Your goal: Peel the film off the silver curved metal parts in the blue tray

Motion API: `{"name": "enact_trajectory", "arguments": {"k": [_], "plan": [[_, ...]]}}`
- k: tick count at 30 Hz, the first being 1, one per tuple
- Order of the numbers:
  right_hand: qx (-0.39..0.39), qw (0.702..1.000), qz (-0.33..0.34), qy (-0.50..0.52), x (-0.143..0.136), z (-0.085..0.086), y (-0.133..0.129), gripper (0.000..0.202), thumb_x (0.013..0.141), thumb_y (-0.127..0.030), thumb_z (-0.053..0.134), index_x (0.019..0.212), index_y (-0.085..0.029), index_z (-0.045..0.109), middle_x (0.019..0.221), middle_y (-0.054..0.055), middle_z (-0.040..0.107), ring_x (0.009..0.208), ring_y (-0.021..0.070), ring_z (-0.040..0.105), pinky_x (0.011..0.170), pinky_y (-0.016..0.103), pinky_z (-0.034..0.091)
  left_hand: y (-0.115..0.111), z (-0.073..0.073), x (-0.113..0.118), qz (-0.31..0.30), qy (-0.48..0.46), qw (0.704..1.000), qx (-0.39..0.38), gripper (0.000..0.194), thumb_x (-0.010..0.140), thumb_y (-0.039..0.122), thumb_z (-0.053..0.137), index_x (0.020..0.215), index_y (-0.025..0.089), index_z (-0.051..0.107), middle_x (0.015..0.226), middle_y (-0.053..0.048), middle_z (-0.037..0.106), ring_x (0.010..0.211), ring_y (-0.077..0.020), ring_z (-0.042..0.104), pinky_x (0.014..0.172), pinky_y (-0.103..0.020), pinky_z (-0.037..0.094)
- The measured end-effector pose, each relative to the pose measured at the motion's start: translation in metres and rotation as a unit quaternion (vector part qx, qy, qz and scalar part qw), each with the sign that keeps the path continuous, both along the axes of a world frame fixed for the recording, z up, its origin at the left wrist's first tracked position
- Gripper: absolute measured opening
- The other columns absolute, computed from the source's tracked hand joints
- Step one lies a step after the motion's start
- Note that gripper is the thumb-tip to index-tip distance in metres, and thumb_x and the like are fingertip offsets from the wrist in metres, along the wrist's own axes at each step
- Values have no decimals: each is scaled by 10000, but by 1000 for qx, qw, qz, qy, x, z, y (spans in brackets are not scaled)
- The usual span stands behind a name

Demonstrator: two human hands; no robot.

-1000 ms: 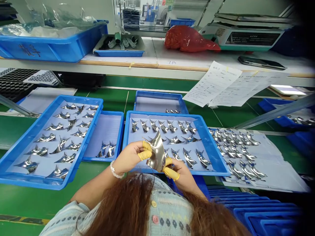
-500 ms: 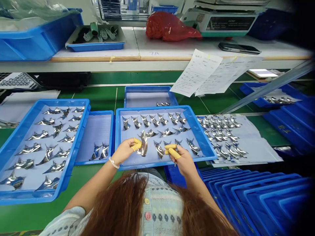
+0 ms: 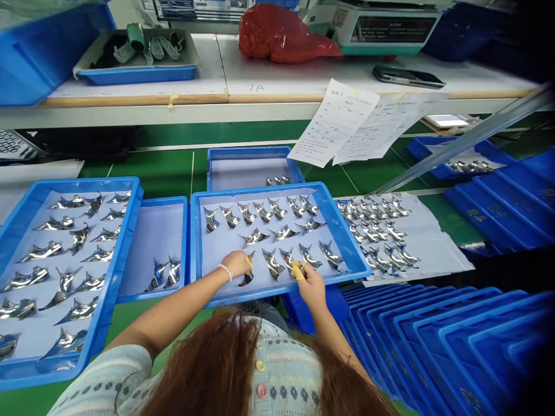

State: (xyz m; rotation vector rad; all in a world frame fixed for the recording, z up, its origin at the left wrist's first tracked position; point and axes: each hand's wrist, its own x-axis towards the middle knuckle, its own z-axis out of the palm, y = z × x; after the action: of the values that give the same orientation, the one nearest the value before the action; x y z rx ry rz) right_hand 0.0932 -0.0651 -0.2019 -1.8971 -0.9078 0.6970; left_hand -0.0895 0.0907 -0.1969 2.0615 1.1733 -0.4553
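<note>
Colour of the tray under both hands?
Blue tray, shown best in the head view, the only one here.

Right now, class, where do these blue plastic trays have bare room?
Bare: narrow blue plastic tray, beyond two curved silver metal pieces; far blue plastic tray, left of its pieces. Crowded: near row of middle blue plastic tray, around the right hand.

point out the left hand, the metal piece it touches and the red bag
Left hand (image 3: 236, 264), head view, back of the hand.
Metal piece (image 3: 247, 279), head view, its lower end.
Red bag (image 3: 278, 36), head view, bulging middle.
</note>
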Motion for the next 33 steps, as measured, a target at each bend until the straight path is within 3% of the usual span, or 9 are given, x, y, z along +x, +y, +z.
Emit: {"name": "enact_trajectory", "arguments": {"k": [10,14,18,26,33], "plan": [[6,998,-1,-58,4,-2,0,253,788,-388,491,715,-174,603,561,10,542,535,181,466,524,278,340,-8,-12,22,-45,35,998,29,287,888,384,525,975,127,617,980,-70,648,913,-178,612,842,-390,487],[10,998,1,-65,6,-3,0,256,802,-384,485,701,-179,600,580,12,546,546,184,482,543,281,352,-6,-5,19,-55,11,998,35,238,846,343,546,876,134,657,881,-92,686,837,-198,631,745,-321,463],[15,998,4,-69,7,-3,0,251,814,-377,471,707,-184,592,617,21,562,566,188,494,552,280,357,-4,6,12,-65,-38,996,37,211,834,307,504,905,186,662,904,-69,703,843,-199,634,683,-266,408],[40,996,12,-81,7,-1,0,276,825,-391,451,648,-196,535,589,14,514,552,179,467,536,276,334,-17,14,-6,-85,-96,992,-2,221,828,272,495,938,197,671,910,-28,712,790,-157,629,667,-214,388],[56,995,8,-87,8,0,0,299,831,-382,442,592,-204,453,562,0,479,526,162,412,509,270,291,-34,20,-22,-70,-103,992,-10,272,822,258,474,999,197,672,940,-38,714,829,-177,634,712,-225,423]]}}
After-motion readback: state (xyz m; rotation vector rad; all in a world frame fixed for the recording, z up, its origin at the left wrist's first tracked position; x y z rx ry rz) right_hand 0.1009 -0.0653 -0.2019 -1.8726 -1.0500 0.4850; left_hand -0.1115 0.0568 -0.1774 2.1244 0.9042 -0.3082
